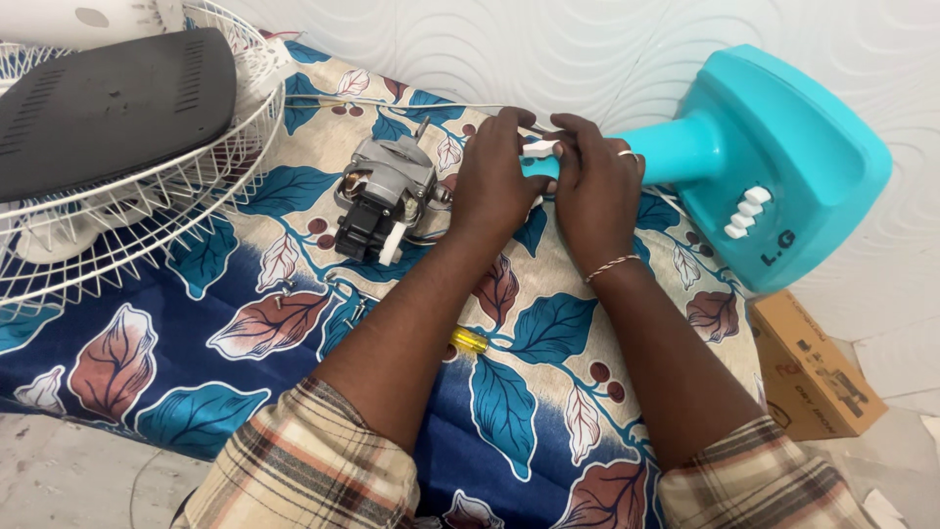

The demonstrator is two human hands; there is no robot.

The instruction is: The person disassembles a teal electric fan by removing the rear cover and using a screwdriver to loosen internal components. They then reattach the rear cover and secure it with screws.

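Note:
A turquoise fan stand [783, 167] lies on its side on a leaf-patterned cloth [245, 333], its neck pointing left. My left hand [494, 181] and my right hand [597, 186] meet at the end of that neck and grip a small white part [540, 149] there. A grey metal fan motor [387, 191] with a black block and white clip lies just left of my left hand. My right hand wears a ring and a thin wrist bracelet.
A white wire fan guard [147, 196] with a black cover [108, 103] on it fills the upper left. A yellow screwdriver handle [470, 341] peeks out under my left forearm. Small screws [284, 294] lie on the cloth. A cardboard box [813, 367] stands at the right.

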